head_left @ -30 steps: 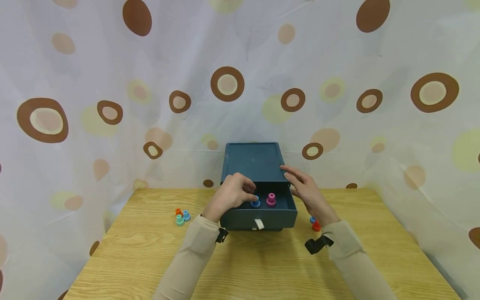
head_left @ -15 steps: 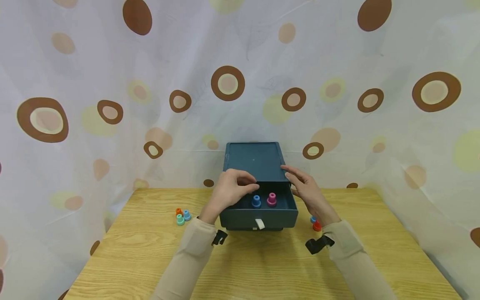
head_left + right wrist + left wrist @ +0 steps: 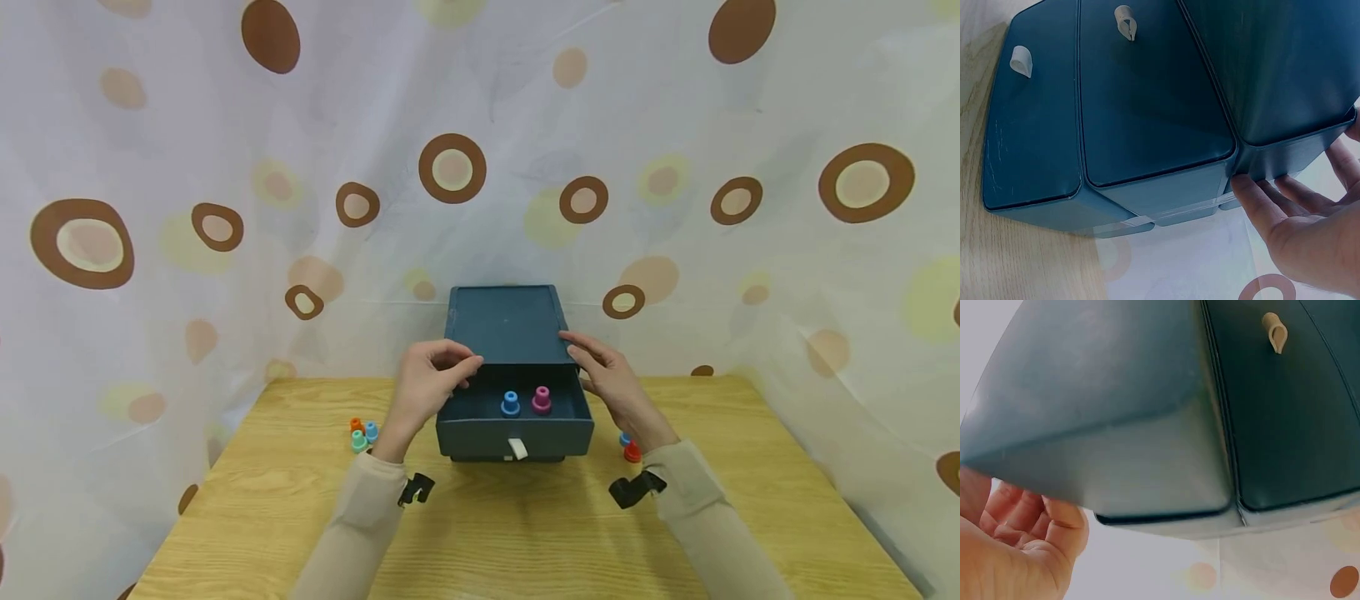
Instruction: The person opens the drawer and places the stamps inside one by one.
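Observation:
A dark blue drawer cabinet [image 3: 508, 325] has its top drawer [image 3: 476, 437] pulled out. Inside stand a blue stepped peg [image 3: 511, 406] and a magenta stepped peg [image 3: 542, 402], side by side and upright. My left hand [image 3: 427, 383] hovers by the drawer's left side; nothing shows between its fingers, which are loosely bent. In the left wrist view its fingers [image 3: 1063, 528] lie near the drawer's lower edge. My right hand [image 3: 613, 383] rests against the cabinet's upper right side, its fingers [image 3: 1254, 194] touching the side wall in the right wrist view.
Left of the cabinet, an orange peg [image 3: 356, 426], a light blue peg [image 3: 372, 432] and a mint peg [image 3: 359, 442] stand together on the wooden table [image 3: 495, 533]. Another blue peg [image 3: 626, 438] and a red peg [image 3: 632, 452] are at the right. A patterned curtain [image 3: 495, 242] hangs behind.
My left hand has let go of the blue peg, risen from it and moved left to the drawer's side. The peg stays in the drawer. My right hand keeps its place.

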A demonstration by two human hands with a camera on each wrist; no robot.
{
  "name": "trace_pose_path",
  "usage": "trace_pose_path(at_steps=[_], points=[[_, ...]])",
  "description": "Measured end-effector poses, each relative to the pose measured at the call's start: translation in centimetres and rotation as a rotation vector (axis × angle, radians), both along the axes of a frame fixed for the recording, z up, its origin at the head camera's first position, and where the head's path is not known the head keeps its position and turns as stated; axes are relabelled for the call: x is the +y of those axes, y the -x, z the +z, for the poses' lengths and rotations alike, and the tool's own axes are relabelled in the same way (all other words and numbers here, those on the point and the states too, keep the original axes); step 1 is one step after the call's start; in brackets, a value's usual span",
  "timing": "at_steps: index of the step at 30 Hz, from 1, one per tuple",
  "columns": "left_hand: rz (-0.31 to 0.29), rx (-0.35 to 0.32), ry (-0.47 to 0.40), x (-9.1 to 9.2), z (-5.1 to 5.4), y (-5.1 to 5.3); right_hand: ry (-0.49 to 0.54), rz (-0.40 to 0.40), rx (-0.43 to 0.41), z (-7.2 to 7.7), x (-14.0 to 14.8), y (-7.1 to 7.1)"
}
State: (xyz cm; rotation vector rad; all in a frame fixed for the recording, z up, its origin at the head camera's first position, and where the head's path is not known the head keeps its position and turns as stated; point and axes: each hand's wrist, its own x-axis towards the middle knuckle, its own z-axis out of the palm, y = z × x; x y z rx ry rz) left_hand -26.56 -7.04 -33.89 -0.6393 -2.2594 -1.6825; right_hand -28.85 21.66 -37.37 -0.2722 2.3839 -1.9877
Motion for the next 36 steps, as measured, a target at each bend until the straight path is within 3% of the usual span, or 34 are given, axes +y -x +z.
trace_pose_path(at_steps=[13, 18, 28, 36], points=[[0.054, -0.133, -0.215, -2.9, -1.6, -0.2, 0.002, 0.011, 0.001, 0.1, 0.2, 0.1], [0.086, -0.146, -0.227, -3.7, -2.5, -0.3, -0.002, 0.014, 0.002, 0.1, 0.1, 0.1], [0.215, -0.300, -0.241, -6.3, -5.6, -0.8, -0.021, 0.012, 0.000, -0.1, 0.0, -0.1], [0.239, -0.350, -0.242, -7.9, -7.1, -0.9, -0.014, -0.001, 0.001, 0.1, 0.1, -0.1]])
